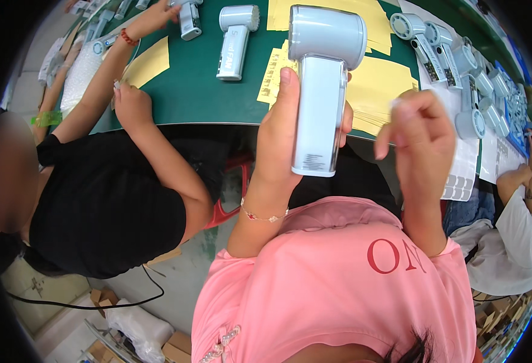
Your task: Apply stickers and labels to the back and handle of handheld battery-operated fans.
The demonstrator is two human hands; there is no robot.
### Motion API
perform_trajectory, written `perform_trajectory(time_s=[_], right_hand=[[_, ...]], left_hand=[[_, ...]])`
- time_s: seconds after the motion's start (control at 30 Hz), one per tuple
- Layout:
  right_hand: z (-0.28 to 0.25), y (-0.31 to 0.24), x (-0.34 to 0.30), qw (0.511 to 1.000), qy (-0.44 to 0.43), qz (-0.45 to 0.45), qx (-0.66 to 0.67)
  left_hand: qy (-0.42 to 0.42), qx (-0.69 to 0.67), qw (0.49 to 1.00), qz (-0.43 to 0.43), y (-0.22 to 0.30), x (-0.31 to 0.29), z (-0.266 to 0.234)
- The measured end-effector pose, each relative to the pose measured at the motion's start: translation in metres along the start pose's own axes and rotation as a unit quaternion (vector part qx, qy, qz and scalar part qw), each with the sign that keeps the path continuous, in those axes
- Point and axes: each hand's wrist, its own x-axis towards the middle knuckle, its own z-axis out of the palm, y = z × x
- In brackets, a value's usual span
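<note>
A light blue handheld fan (320, 109) with a round head stands upright in front of me. My left hand (280, 118) is closed around its handle, the thumb along the left side and fingertips showing at the right. To the right of the fan and apart from it, my right hand (417, 124) is raised with curled fingers, somewhat blurred. Thumb and forefinger seem pinched together, with a small whitish bit at their tips that I cannot make out. Behind the held fan lie yellow sheets (378, 91), partly covered by it.
On the green table (205, 100), another fan (233, 51) lies beyond my left hand. Several fans (432, 51) line the right side near a sheet of grey labels (458, 186). A co-worker in a black shirt (108, 212) sits at my left, one hand touching a fan (190, 21).
</note>
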Motion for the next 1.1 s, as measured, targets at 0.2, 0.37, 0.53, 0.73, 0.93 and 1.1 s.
perform_trajectory(time_s=[0.2, 0.37, 0.53, 0.73, 0.93, 1.1], right_hand=[[0.037, 0.019, 0.001, 0.975, -0.014, -0.046, -0.218], [0.01, 0.026, 0.028, 0.988, 0.114, 0.023, -0.104], [-0.009, 0.047, 0.048, 0.954, 0.076, 0.007, -0.289], [-0.009, 0.068, 0.06, 0.904, 0.089, 0.067, -0.412], [-0.01, 0.073, 0.074, 0.895, 0.106, 0.101, -0.422], [-0.008, 0.075, 0.073, 0.849, 0.082, 0.025, -0.521]], left_hand=[[0.085, 0.029, 0.996, 0.019, -0.006, 0.001, 0.012], [0.078, 0.004, 0.995, 0.062, -0.003, -0.001, -0.004], [0.248, 0.314, 0.912, 0.09, -0.01, 0.019, -0.04], [0.231, 0.584, 0.776, 0.061, -0.021, 0.026, -0.043], [0.208, 0.601, 0.771, 0.037, -0.019, 0.023, -0.049], [0.214, 0.589, 0.777, 0.061, -0.022, 0.023, -0.047]])
